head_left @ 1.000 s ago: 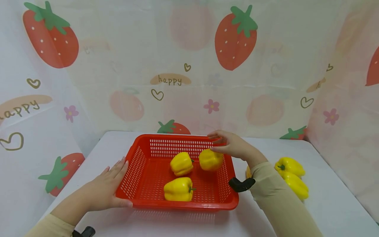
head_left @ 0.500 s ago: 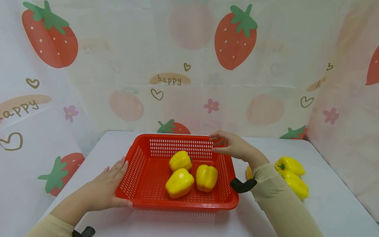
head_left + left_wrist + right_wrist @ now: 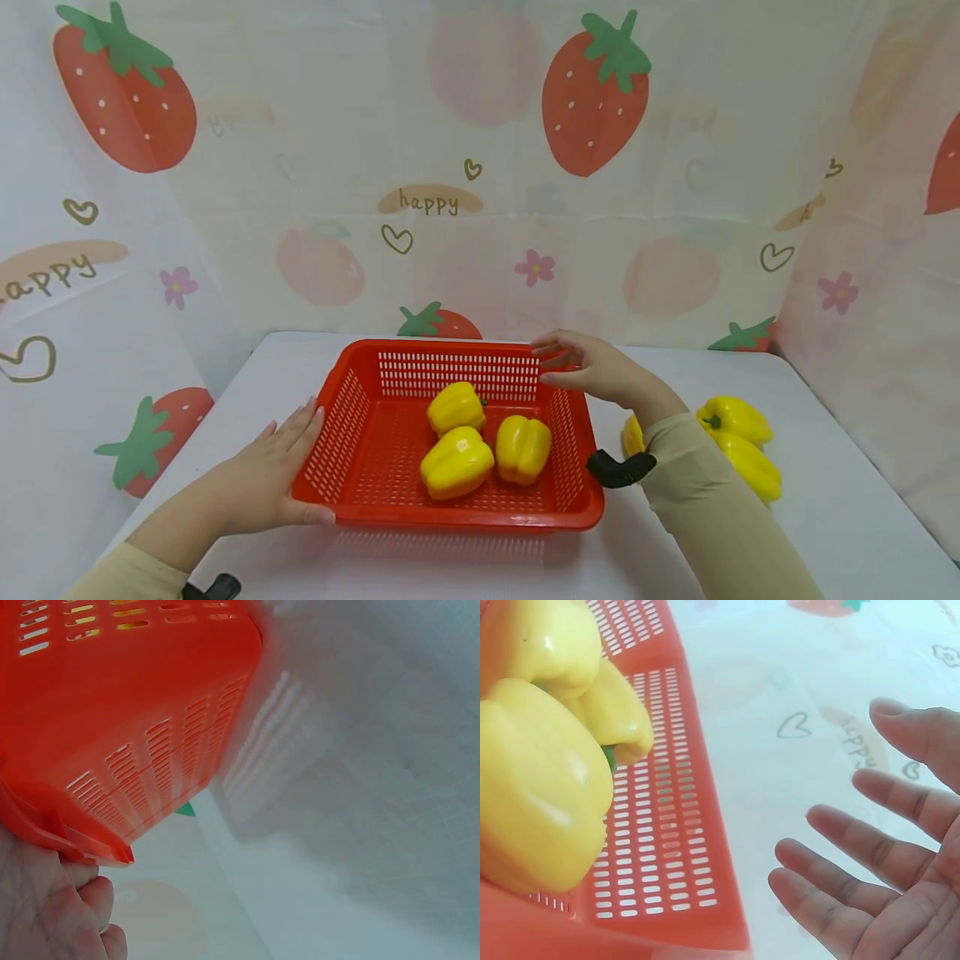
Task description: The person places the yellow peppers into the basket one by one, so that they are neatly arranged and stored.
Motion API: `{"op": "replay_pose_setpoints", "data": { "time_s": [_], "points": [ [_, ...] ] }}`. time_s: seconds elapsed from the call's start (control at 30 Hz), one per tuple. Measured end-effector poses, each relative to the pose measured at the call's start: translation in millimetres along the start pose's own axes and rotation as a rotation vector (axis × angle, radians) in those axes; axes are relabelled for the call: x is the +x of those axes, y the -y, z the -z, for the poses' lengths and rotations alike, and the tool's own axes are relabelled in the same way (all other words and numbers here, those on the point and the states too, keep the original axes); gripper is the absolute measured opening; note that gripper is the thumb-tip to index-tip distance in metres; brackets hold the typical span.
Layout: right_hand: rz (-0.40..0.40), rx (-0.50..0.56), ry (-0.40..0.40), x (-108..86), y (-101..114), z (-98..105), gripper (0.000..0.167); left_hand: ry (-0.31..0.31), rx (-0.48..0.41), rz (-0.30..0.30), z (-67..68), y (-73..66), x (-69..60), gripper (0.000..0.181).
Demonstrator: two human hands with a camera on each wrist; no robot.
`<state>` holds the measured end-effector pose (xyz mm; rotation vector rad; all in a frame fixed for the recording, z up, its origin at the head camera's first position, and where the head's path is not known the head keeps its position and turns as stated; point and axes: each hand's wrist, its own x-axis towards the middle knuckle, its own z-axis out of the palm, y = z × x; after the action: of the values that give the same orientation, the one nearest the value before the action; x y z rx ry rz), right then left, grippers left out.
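Two bare hands are at a red plastic basket. The left hand lies against its left wall, fingers long and straight, thumb stretched along the near corner of the rim. The right hand hangs over the far right corner, holding nothing, its fingers and thumb apart and slightly bent.

Inside the basket sit three yellow bell peppers: a back pepper with its green stem to the right, a front pepper close against it, and a right pepper just beside the front one.

To the right of the basket, on the white table, two more peppers lie close together beyond the right sleeve, which partly covers a yellow object. Behind stands a strawberry-printed backdrop.
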<state>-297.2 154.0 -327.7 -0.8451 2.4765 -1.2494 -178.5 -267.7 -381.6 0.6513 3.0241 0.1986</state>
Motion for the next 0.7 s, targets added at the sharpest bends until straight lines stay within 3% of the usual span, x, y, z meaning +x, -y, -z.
{"op": "replay_pose_setpoints", "data": {
  "time_s": [0.33,0.7],
  "points": [
    [0.001,-0.007,0.002,-7.9,-6.6,8.1,0.045,-0.002,-0.005,-0.002,-0.2,-0.4,0.7,0.121],
    [-0.049,-0.019,-0.061,-30.6,-16.9,23.4,0.049,0.0,-0.006,0.0,0.5,-0.4,0.8,0.122]
  ]
}}
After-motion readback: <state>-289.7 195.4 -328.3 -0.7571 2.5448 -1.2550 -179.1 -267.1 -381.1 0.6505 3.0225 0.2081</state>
